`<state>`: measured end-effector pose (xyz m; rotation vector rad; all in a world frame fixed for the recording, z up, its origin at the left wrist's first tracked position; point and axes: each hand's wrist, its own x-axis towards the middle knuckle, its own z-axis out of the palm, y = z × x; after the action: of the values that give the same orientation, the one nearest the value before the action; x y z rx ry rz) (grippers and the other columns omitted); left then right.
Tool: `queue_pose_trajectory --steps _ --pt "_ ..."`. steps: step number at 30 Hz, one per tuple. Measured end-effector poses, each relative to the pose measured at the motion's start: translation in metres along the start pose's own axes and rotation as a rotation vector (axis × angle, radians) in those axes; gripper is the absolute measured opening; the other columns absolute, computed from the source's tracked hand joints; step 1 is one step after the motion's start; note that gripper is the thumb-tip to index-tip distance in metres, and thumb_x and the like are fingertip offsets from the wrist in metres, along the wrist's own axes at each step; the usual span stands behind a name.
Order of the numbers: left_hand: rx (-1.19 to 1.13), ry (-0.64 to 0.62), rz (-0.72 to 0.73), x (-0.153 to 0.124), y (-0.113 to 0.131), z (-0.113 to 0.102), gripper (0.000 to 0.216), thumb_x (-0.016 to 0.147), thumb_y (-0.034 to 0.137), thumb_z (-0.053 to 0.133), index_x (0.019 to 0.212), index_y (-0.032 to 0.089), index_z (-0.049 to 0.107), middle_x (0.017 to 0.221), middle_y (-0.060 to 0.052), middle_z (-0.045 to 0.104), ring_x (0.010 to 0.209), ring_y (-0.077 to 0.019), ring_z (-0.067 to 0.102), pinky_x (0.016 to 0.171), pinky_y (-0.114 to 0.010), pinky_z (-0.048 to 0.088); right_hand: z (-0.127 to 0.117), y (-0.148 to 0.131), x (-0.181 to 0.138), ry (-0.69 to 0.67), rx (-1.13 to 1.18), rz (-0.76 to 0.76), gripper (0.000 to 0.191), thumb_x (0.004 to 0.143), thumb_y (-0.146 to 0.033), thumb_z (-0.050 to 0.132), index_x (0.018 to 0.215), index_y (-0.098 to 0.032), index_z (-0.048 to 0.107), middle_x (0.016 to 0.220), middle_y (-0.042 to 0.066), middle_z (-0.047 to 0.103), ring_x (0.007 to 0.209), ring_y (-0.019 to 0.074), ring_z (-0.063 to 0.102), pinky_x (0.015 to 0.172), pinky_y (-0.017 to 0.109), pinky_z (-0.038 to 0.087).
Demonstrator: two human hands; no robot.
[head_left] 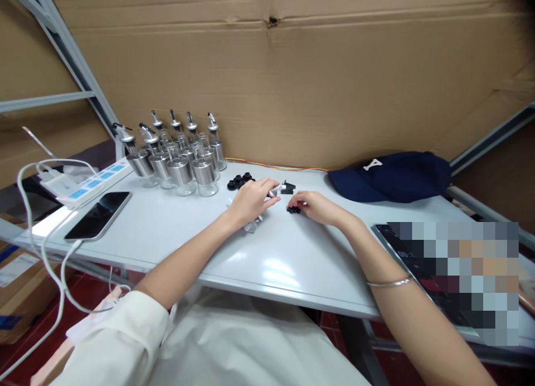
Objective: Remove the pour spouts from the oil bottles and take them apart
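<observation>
My left hand [251,201] is over the middle of the white table, thumb and fingers closed round a small silver pourer spout [275,191]. Beneath that wrist lie clear and silvery small parts [251,225], partly covered. My right hand [316,206] rests lower on the tabletop, fingertips pinched at a little cluster of small black parts [293,210]; which piece is between them is hard to see. Beyond both hands lie thin black flaps [288,188]. Round black stoppers [239,181] are grouped just behind my left hand.
At the back left stand several glass-and-steel bottles [181,174], some with pourers fitted. A phone [98,216], a power strip [90,184] and white cables are at the left. A navy cap [395,177] and a tablet [401,252] lie right. Cardboard [292,85] walls the back.
</observation>
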<state>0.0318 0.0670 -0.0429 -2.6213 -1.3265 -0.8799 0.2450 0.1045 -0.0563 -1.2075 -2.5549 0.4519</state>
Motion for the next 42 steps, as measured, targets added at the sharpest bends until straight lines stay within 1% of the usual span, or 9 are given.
queue_pose_trajectory --steps 7,10,15,17,20,30,34,38,42 --pt "-0.016 -0.029 0.016 -0.001 -0.001 0.001 0.027 0.084 0.028 0.059 0.108 0.016 0.053 0.107 -0.006 0.065 0.093 -0.0202 0.064 0.080 -0.032 0.046 -0.002 -0.007 -0.002 -0.022 0.003 -0.009 0.049 0.062 0.005 0.036 0.087 -0.019 0.071 0.080 0.003 0.067 0.070 0.0142 0.059 0.069 0.022 0.046" --pt "-0.061 -0.038 0.004 -0.001 -0.001 0.001 0.028 0.084 0.027 0.059 0.108 0.015 0.053 0.107 -0.007 0.065 0.093 -0.0204 0.064 0.081 -0.032 0.047 -0.002 -0.008 -0.002 -0.023 0.016 -0.016 0.046 0.064 0.005 0.037 0.086 -0.018 0.070 0.083 0.005 0.065 0.071 0.0144 0.059 0.070 0.023 0.046" --pt "-0.196 -0.035 0.007 0.000 -0.004 0.004 0.027 0.083 0.024 0.060 0.107 0.015 0.053 0.104 -0.007 0.064 0.092 -0.0176 0.063 0.083 -0.030 0.048 -0.008 -0.020 -0.003 0.383 -0.001 -0.105 0.033 0.083 -0.007 0.038 0.103 -0.017 0.061 0.097 0.010 0.062 0.083 0.0188 0.059 0.079 0.030 0.045" --pt "-0.222 -0.022 0.009 0.000 -0.005 0.006 0.027 0.083 0.024 0.060 0.108 0.015 0.053 0.104 -0.008 0.063 0.093 -0.0176 0.062 0.084 -0.031 0.048 -0.011 -0.030 -0.005 0.463 0.001 -0.145 0.024 0.089 -0.019 0.040 0.104 -0.018 0.059 0.095 0.010 0.062 0.085 0.0196 0.058 0.078 0.030 0.045" --pt "-0.238 -0.020 0.018 0.000 -0.005 0.006 0.028 0.084 0.023 0.058 0.110 0.016 0.051 0.107 -0.008 0.063 0.095 -0.0183 0.062 0.084 -0.032 0.049 -0.011 -0.040 -0.007 0.426 0.004 -0.171 0.021 0.090 -0.030 0.044 0.101 -0.019 0.059 0.090 0.008 0.062 0.080 0.0189 0.058 0.073 0.028 0.045" --pt "-0.265 -0.015 0.116 -0.001 -0.005 0.006 0.039 0.082 0.013 0.058 0.119 0.016 0.044 0.120 -0.012 0.058 0.115 -0.0211 0.054 0.097 -0.037 0.046 0.000 -0.042 -0.003 0.341 0.083 -0.120 0.021 0.090 -0.032 0.043 0.088 -0.019 0.059 0.085 0.007 0.065 0.069 0.0168 0.056 0.068 0.027 0.041" --pt "-0.297 0.048 0.112 -0.001 -0.001 0.002 0.034 0.085 0.009 0.049 0.118 0.018 0.045 0.115 -0.010 0.059 0.110 -0.0185 0.057 0.091 -0.033 0.049 -0.005 -0.047 -0.004 0.323 0.225 -0.014 0.024 0.090 -0.035 0.039 0.086 -0.018 0.056 0.068 0.002 0.057 0.060 0.0142 0.048 0.059 0.025 0.037" --pt "-0.302 0.168 0.154 -0.001 0.004 -0.003 0.027 0.089 0.012 0.046 0.115 0.017 0.047 0.113 -0.010 0.059 0.105 -0.0163 0.058 0.089 -0.031 0.049 -0.009 -0.046 -0.003 0.324 0.466 0.029 0.030 0.086 -0.045 0.040 0.080 -0.018 0.053 0.063 -0.001 0.048 0.059 0.0128 0.045 0.058 0.024 0.036" --pt "-0.300 0.261 0.236 0.000 0.000 -0.002 0.016 0.089 0.017 0.048 0.104 0.015 0.052 0.093 -0.006 0.062 0.084 -0.0131 0.061 0.077 -0.027 0.051 -0.010 -0.040 -0.002 0.240 0.606 0.029 0.034 0.083 -0.051 0.045 0.075 -0.018 0.050 0.059 -0.003 0.043 0.057 0.0115 0.042 0.056 0.025 0.033"
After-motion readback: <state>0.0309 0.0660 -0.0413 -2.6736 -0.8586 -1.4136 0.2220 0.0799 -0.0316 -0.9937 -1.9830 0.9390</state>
